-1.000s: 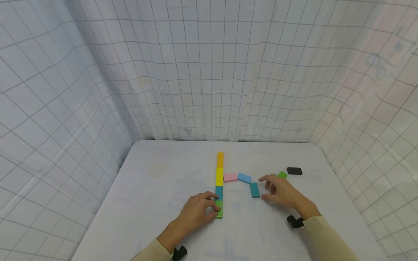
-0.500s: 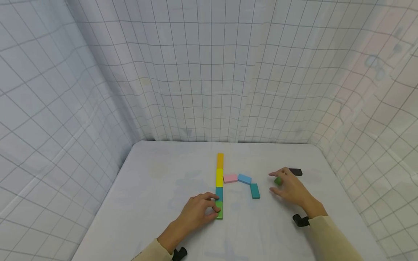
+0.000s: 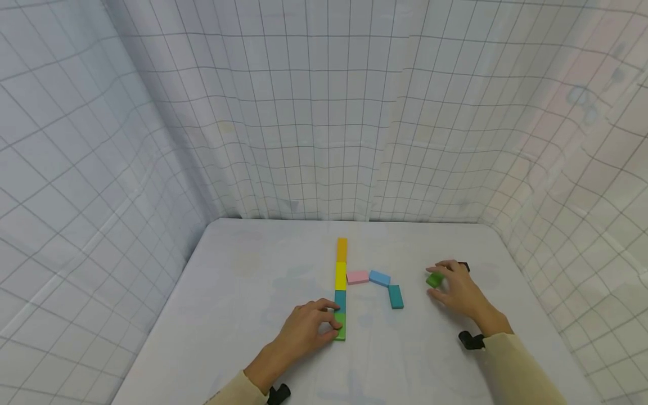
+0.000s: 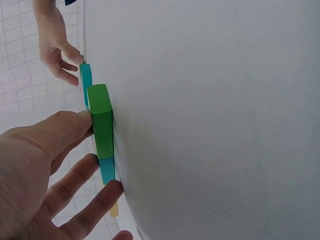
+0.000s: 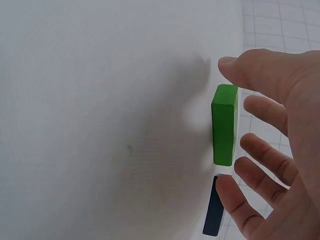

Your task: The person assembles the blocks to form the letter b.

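Observation:
My left hand [image 3: 302, 329] rests with relaxed fingers on the near end of a straight row, touching a green block [image 3: 341, 334] and a teal block [image 3: 340, 297]. In the left wrist view its thumb lies at the side of that green block [image 4: 103, 135]. Beyond them the row goes on with a yellow block [image 3: 341, 277] and an orange block [image 3: 342, 250]. At the right, my right hand [image 3: 459, 293] hovers over a loose green block [image 3: 433, 280], thumb and fingers spread around it. The right wrist view shows a gap between the thumb and this block [image 5: 223, 132].
Right of the row, a pink block [image 3: 358, 277], a light blue block [image 3: 379, 278] and a second teal block [image 3: 396, 297] form a bending chain. A black block [image 3: 465, 266] lies partly hidden behind my right hand. Gridded curtains [image 3: 324, 140] surround the white table [image 3: 253, 270].
My right hand has moved right, away from the chain's teal block, to the loose green block. My left hand and the row have stayed where they were.

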Demonstrator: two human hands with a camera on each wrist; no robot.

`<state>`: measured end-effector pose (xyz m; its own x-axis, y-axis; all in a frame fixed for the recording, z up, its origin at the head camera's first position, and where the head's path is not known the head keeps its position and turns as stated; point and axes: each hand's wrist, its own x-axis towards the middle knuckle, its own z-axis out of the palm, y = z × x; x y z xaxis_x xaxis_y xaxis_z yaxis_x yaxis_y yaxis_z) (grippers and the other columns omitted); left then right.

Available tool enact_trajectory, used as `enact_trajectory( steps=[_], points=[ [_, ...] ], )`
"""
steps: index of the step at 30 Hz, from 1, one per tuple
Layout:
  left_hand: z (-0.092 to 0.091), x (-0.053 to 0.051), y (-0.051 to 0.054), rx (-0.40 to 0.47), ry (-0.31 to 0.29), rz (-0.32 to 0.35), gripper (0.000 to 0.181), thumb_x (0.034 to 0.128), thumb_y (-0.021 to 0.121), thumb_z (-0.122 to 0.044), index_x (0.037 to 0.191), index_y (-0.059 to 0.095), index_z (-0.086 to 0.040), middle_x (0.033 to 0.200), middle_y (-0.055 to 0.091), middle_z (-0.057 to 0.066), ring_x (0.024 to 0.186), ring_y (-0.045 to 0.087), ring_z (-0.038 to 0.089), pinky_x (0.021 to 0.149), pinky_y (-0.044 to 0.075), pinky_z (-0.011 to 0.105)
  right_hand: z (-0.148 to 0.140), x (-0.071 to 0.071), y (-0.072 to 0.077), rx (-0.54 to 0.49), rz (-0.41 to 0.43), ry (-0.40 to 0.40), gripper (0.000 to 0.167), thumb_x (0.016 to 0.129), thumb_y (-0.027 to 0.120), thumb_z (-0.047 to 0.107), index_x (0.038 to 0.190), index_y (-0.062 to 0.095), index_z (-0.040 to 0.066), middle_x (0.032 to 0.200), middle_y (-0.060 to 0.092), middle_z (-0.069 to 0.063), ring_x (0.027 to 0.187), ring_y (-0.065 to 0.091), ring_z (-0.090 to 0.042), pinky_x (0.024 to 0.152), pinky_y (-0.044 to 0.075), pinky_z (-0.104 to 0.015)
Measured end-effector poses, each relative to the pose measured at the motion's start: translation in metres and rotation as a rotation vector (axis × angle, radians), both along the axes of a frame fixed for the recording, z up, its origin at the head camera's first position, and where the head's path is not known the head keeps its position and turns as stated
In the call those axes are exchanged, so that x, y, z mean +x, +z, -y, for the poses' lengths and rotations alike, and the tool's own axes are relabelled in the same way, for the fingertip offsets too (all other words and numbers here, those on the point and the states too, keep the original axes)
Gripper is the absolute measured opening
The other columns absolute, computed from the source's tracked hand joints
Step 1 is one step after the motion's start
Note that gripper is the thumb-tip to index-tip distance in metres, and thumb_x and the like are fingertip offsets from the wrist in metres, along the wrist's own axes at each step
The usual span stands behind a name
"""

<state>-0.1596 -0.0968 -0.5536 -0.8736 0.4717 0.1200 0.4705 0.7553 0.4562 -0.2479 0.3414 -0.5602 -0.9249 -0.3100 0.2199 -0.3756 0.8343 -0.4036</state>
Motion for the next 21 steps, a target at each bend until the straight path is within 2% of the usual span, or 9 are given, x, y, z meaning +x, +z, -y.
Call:
enact_trajectory(
  steps=[14,21],
  points=[
    [-0.0007,0.0003,-0.0013,0.004,0.005,0.007,0.007,0.0984,0.097,-0.024,0.105,0.095,-0.025,0.14,0.081,-0.004,0.122,0.08,0.02,0.099,0.067,0.054,-0.006,-0.0027,-0.0051,-0.02,0.02,0.004,0.047,0.099,0.092,0.009,0.143,0.078,0.001,0.155,0.064,-0.036,0.143,0.061,-0.063,0.116,0.054,-0.08],
    [-0.0002,0.0001,-0.0006,0.013,-0.008,-0.025,0.008,0.0976,0.097,-0.022,0.105,0.095,-0.025,0.14,0.082,-0.003,0.12,0.081,0.02,0.098,0.068,0.05,-0.0058,-0.0028,-0.0055,-0.037,-0.024,0.033,0.042,0.096,0.094,0.004,0.136,0.082,0.002,0.149,0.069,-0.036,0.14,0.064,-0.063,0.113,0.055,-0.081]
  ],
)
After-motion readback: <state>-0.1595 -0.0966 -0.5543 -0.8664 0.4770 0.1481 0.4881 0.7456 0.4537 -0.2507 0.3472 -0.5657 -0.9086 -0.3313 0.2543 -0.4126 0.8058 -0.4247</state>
